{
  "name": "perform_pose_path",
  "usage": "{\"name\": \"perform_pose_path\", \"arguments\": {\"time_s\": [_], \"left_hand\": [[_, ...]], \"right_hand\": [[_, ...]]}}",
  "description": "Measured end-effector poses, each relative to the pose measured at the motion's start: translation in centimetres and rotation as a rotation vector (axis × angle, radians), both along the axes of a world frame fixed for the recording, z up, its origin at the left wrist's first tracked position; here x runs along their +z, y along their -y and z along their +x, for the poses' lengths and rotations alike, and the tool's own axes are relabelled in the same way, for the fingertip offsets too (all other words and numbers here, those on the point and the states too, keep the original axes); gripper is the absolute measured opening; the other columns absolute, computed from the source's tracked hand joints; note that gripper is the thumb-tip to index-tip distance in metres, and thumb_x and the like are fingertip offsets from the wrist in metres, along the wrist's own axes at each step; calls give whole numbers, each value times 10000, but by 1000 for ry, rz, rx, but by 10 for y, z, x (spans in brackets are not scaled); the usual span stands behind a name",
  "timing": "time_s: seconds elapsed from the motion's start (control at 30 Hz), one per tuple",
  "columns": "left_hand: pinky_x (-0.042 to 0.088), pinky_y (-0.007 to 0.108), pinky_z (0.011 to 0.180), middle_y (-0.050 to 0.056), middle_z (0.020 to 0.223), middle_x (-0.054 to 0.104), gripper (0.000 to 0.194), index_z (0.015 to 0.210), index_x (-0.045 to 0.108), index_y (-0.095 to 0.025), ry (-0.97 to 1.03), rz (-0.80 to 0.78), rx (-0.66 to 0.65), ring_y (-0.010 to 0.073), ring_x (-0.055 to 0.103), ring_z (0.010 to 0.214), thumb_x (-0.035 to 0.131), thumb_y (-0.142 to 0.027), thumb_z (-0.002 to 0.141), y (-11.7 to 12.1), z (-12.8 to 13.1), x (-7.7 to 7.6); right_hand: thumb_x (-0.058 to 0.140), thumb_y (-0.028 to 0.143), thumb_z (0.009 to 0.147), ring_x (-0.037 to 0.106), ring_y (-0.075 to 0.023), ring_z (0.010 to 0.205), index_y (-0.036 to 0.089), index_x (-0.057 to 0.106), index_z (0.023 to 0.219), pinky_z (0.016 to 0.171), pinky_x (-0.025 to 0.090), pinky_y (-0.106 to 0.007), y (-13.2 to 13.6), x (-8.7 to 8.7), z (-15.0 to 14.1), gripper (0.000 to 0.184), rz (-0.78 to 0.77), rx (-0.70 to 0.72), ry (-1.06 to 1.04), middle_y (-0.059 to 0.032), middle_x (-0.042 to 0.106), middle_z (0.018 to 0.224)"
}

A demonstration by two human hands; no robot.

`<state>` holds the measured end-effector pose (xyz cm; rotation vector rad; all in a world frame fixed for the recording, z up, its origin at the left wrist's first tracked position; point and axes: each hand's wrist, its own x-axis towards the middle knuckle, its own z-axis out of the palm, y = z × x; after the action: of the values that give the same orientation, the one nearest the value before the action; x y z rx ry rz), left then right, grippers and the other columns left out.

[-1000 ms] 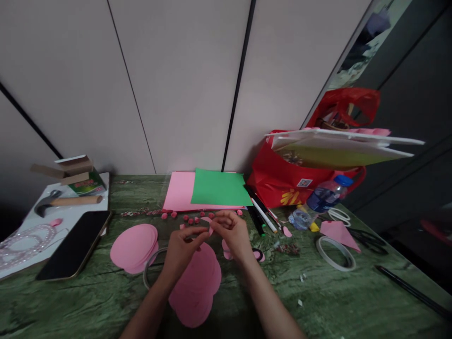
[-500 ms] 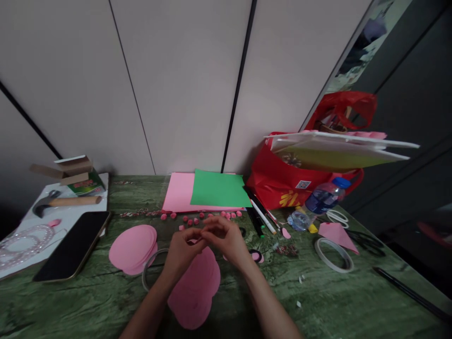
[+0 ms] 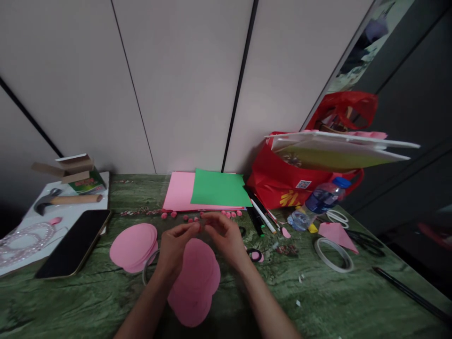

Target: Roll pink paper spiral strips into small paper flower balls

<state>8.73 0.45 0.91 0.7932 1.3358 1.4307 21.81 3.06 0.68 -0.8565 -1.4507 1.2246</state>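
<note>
My left hand (image 3: 175,247) and my right hand (image 3: 226,240) meet at the fingertips above a stack of rounded pink paper cutouts (image 3: 194,287). Left thumb and forefinger are pinched together. The right fingers curl toward the same spot. Whatever lies between the fingertips is too small to make out, though a hint of red shows there. Just behind the hands, small pink balls (image 3: 190,220) lie in a loose row. Left of my left hand is another pile of pink paper rounds (image 3: 133,246). A tape roll (image 3: 147,268) is partly hidden by my left wrist.
Green paper (image 3: 221,188) lies on pink sheets at the back. On the left are a phone (image 3: 74,245), a hammer (image 3: 70,200) and an opened box (image 3: 84,181). To the right stand a red bag (image 3: 271,174) and a bottle (image 3: 319,202), with pens, scissors (image 3: 365,240) and tape (image 3: 334,266).
My left hand has shifted a little left and turned, its fingertips now higher. The right hand stays nearly in place, and more of the pink stack shows between the hands.
</note>
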Motion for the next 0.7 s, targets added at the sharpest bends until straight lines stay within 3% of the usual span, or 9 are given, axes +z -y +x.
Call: {"name": "perform_pose_path", "arguments": {"time_s": [0.13, 0.27, 0.37, 0.7], "left_hand": [[448, 300, 755, 86, 766, 714, 226, 701, 730, -135, 103, 42, 66, 195, 611, 777, 752, -310, 559, -2, -3, -4], [459, 299, 696, 79, 734, 704, 222, 691, 723, -129, 161, 69, 41, 185, 605, 719, 763, -293, 547, -2, 0, -5], [454, 293, 700, 68, 699, 695, 198, 683, 721, -129, 188, 84, 15, 176, 602, 709, 763, -272, 551, -2, 2, -7], [449, 263, 711, 55, 715, 704, 203, 698, 722, -138, 208, 51, 14, 155, 606, 711, 770, -257, 540, 0, 6, -4]], "right_hand": [[663, 200, 631, 642, -196, 857, 185, 591, 981, 798, 494, -365, -1, -10, -6, 357, -230, 67, -95, -62, 683, 914], [738, 324, 571, 648, -158, 633, 153, 626, 932, 662, 517, -332, 2, -10, -10, 414, -434, 195, -204, -42, 692, 735], [755, 381, 548, 611, -117, 539, 136, 665, 839, 583, 508, -279, 4, -7, -9, 391, -482, 192, -175, -22, 671, 648], [715, 454, 582, 559, -73, 484, 138, 652, 752, 489, 492, -203, 7, -2, -9, 365, -489, 237, -68, 25, 584, 572]]}}
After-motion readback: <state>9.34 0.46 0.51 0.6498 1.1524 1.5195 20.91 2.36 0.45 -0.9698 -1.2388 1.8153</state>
